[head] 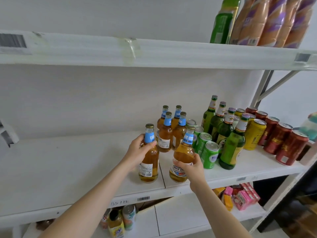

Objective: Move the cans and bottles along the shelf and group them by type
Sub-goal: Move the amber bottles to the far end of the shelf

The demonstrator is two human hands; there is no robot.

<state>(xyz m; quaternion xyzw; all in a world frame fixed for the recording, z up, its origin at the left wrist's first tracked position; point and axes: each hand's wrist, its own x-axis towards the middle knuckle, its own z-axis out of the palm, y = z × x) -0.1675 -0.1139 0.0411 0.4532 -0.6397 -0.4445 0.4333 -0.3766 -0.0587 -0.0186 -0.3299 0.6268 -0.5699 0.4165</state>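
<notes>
An amber bottle [149, 158] is gripped by the left hand [137, 152]; another amber bottle [182, 160] is clasped by the right hand [192, 166], green cans [208, 156] just beyond.

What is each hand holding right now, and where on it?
Left hand grips one amber bottle at its shoulder and neck; right hand grips another amber bottle around its body.

A white upper shelf board [154, 54] runs across the top, with a barcode label [12, 41] at its left end and yellowed clear tape [130, 48] near its middle. Far below that board to the right lie pink cardboard cartons [245, 196], with orange cartons [227, 200] just left of them.
</notes>
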